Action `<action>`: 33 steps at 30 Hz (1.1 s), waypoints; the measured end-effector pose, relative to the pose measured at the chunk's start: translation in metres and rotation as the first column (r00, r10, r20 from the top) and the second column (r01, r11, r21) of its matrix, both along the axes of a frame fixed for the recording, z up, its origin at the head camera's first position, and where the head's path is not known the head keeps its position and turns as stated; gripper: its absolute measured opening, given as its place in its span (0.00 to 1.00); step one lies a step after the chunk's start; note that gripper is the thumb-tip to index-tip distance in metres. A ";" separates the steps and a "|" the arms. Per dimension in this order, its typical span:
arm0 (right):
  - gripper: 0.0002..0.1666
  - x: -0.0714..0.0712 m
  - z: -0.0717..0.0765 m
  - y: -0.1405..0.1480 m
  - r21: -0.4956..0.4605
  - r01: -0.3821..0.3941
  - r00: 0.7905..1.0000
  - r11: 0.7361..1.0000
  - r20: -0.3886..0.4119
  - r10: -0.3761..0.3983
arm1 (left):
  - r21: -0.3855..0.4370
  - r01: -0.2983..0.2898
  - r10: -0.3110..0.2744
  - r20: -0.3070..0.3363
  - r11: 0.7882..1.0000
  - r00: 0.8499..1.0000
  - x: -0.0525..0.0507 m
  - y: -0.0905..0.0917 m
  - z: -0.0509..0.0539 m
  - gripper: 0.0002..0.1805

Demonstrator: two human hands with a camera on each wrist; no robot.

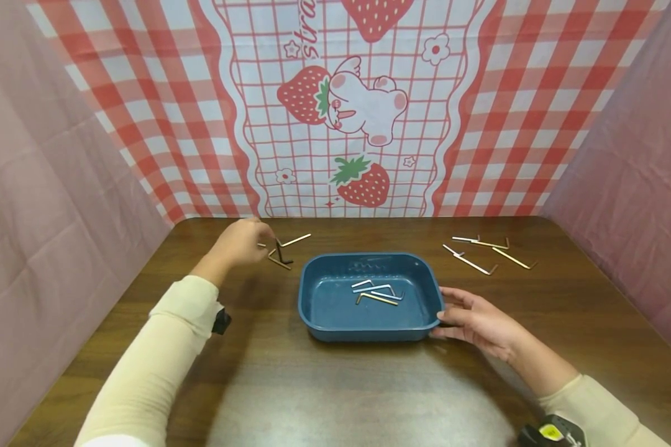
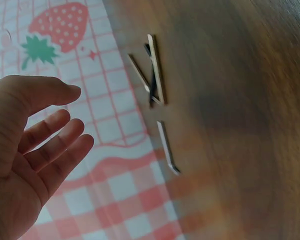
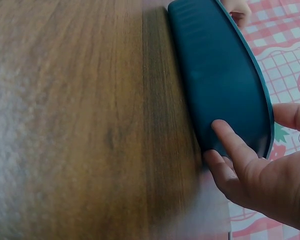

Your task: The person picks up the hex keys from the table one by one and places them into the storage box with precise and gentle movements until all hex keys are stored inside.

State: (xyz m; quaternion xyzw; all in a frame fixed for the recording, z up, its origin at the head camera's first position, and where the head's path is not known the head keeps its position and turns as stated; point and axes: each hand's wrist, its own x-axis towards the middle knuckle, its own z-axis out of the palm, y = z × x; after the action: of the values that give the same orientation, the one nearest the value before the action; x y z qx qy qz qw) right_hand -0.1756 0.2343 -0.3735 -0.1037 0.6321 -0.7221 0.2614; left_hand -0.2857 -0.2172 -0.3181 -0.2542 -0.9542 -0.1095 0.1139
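Note:
My left hand (image 1: 237,245) hovers beside several L-shaped hex keys at the tray's left. In the left wrist view this hand (image 2: 20,170) has loosely bent fingers with nothing between them. A black key (image 1: 281,251) and a brass key (image 1: 296,239) lie there; the left wrist view also has a separate silvery key (image 2: 165,145). My right hand (image 1: 483,323) grips the right end of a blue tray (image 1: 369,335), fingers on its outer wall in the right wrist view (image 3: 275,180). Several silver and brass keys (image 1: 380,298) rest inside the tray.
On the table's right side lie several more silver and brass hex keys (image 1: 472,264), behind and to the right of the tray. A red-and-white checked cloth (image 1: 514,112) hangs behind the wooden table (image 1: 324,391), with plain pink cloths at both sides.

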 end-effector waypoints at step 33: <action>0.46 0.000 -0.003 0.001 -0.010 0.017 1.000 1.000 0.012 -0.017 | -0.054 -0.337 0.340 0.229 0.940 0.912 -0.049 -0.027 -0.042 0.18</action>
State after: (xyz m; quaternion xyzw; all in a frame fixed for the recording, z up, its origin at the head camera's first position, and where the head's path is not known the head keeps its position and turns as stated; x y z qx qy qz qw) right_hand -0.1752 0.2358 -0.3760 -0.0953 0.6277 -0.7280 0.2586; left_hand -0.3347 -0.2441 -0.3606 -0.0710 -0.9911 -0.1113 0.0156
